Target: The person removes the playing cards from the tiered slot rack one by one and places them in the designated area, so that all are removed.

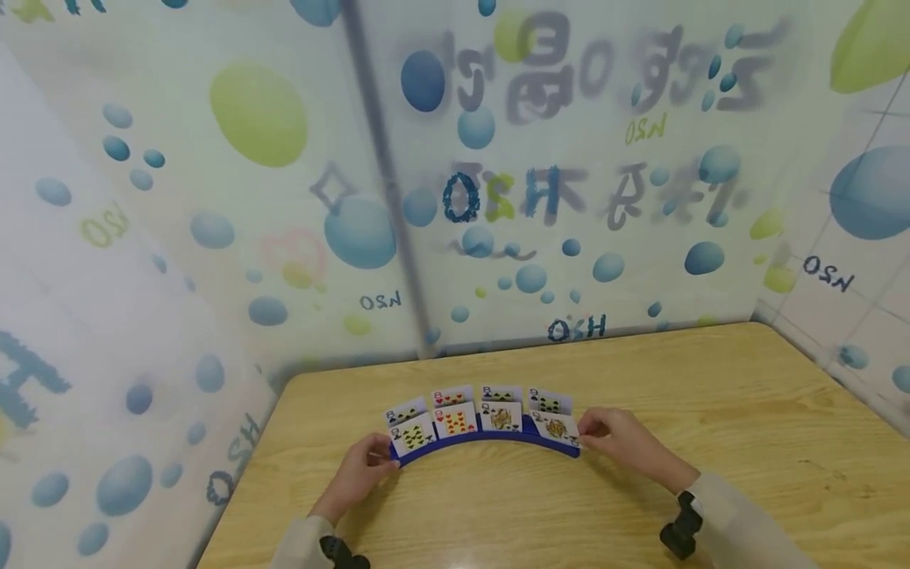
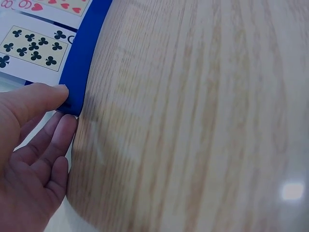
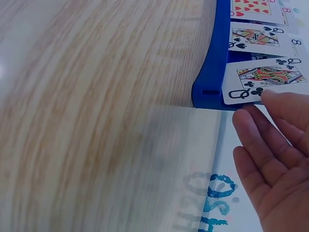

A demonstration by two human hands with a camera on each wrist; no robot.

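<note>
A blue curved card holder [image 1: 490, 436] rests on the table with playing cards standing in two rows. At its left end my left hand [image 1: 361, 472] pinches the holder, thumb [image 2: 50, 96] on top and fingertips below, beside a clubs number card [image 2: 35, 50]. My right hand [image 1: 626, 444] pinches the lower corner of the queen of clubs [image 3: 270, 77] between thumb and finger at the right end. This card sits tilted in the front row. Between them stand a hearts number card [image 1: 455, 420] and a queen of spades [image 3: 255, 37].
Behind the front row, several cards [image 1: 502, 393] show only their upper parts. The light wooden table [image 1: 498, 514] reaches back to a patterned curtain wall [image 1: 604, 197] with blue and green drops. Dark wrist devices [image 1: 681, 525] are strapped on both sleeves.
</note>
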